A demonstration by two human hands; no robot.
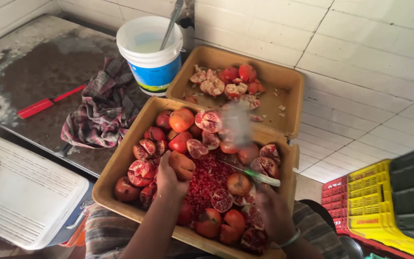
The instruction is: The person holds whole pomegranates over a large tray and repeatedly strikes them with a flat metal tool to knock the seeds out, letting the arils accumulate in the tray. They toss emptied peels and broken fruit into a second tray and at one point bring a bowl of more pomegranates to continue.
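A tan tray on my lap is full of whole and cut pomegranates, with loose red seeds heaped in its middle. My left hand holds a pomegranate piece over the seeds. My right hand is blurred near the tray's right side, next to a knife with a pale green handle; whether it grips the knife is unclear. A blurred pale streak hangs in the air above the tray. A second tan tray behind holds pomegranate peels and pieces.
A white and blue bucket with a metal handle sticking out stands on the worn steel counter. Beside it lie a plaid cloth and a red tool. A white cooler lid is left; stacked yellow and red crates are right.
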